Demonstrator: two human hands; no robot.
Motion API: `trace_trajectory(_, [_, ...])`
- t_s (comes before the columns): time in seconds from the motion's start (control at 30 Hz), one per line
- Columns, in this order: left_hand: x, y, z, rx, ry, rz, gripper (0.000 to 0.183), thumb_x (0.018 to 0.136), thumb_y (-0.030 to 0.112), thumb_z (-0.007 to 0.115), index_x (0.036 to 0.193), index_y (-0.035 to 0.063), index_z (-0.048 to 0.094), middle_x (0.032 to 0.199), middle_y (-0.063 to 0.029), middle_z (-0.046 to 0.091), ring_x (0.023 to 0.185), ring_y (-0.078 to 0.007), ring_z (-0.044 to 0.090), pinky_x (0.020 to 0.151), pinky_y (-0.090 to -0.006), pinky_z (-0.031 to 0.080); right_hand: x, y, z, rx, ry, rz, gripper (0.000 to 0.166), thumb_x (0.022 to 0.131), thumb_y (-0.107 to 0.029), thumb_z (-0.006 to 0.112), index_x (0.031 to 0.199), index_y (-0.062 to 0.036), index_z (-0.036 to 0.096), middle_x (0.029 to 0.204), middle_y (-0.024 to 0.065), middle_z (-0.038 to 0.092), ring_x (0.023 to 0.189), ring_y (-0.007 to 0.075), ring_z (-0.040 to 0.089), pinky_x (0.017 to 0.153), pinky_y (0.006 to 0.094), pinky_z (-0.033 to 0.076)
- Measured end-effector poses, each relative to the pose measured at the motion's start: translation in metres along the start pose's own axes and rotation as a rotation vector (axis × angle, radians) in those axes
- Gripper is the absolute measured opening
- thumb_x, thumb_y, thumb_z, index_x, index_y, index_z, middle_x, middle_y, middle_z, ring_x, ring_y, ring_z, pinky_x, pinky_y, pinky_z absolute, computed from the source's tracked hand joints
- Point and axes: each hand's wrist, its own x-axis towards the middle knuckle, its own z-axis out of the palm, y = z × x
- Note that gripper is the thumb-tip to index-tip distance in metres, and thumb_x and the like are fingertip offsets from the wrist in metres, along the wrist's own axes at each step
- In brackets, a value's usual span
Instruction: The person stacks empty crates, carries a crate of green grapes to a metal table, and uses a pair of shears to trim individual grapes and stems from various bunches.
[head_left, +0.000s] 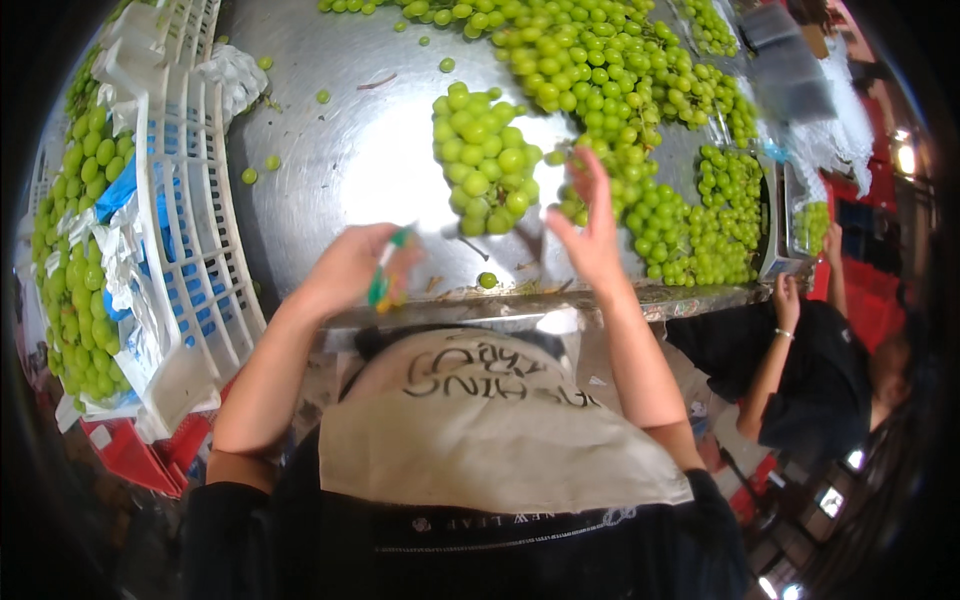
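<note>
A bunch of green grapes (487, 157) lies on the stainless steel table (300, 217), its stem end towards me. Left of it is my left hand (360, 262), fingers curled round a small green, white and yellow tool (390, 268), probably snips, too blurred to name surely. My right hand (589, 225), empty with thumb and fingers apart, is raised to the right of the bunch. Behind its fingers spreads a large heap of green grape bunches (600, 75). One loose grape (487, 280) and a cut stem (474, 249) lie near the table's front edge.
A white plastic crate (196, 202) of grapes with blue and white wrapping stands left. Crumpled white plastic (236, 79) rests beside it. On the right are a small scale (776, 225) with a clear box of grapes (811, 225) and a co-worker's hands (787, 296).
</note>
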Motion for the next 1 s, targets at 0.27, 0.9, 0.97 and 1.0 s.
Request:
trace_trajectory(0.27, [0.028,-0.021,-0.008,0.65,0.483,-0.002,0.027,0.075,0.019,0.061,0.097,0.0046,0.055,0.078,-0.0205,0.061,0.076,-0.037,0.059,0.068,-0.0429,0.046,0.061,-0.007,0.063,-0.343,-0.076,0.077,0.095,0.062,-0.043,0.075,0.133,-0.0016,0.027,0.134,0.0223,0.03,0.121,0.0325,0.038,0.099,0.0377,0.035])
trace_trajectory(0.9, [0.104,-0.041,0.018,-0.702,0.335,0.287,0.036,0.083,0.003,0.051,0.117,0.0002,0.041,0.087,-0.0102,0.06,0.068,-0.013,0.056,0.055,-0.025,0.047,0.069,0.01,0.047,0.616,0.071,0.61,0.06,0.081,-0.022,0.065,0.125,0.0069,0.037,0.109,0.0165,0.056,0.093,0.0203,0.057,0.079,0.0298,0.048])
trace_trajectory(0.97, [0.12,-0.031,0.031,-0.766,0.373,0.188,0.036,0.084,0.004,0.05,0.117,0.0005,0.039,0.086,-0.0104,0.06,0.069,-0.0134,0.056,0.054,-0.0249,0.046,0.068,0.015,0.052,0.589,0.08,0.619,0.062,0.081,-0.021,0.065,0.126,0.0088,0.035,0.113,0.018,0.054,0.097,0.0207,0.055,0.081,0.0305,0.048])
trace_trajectory(1.0, [0.119,-0.023,0.033,-0.575,0.322,0.098,0.034,0.084,0.004,0.049,0.116,0.0012,0.039,0.085,-0.0103,0.06,0.069,-0.0137,0.056,0.055,-0.0254,0.045,0.065,0.032,0.056,0.626,0.088,0.638,0.063,0.081,-0.021,0.065,0.126,0.0094,0.034,0.115,0.0186,0.053,0.098,0.0211,0.055,0.082,0.031,0.047])
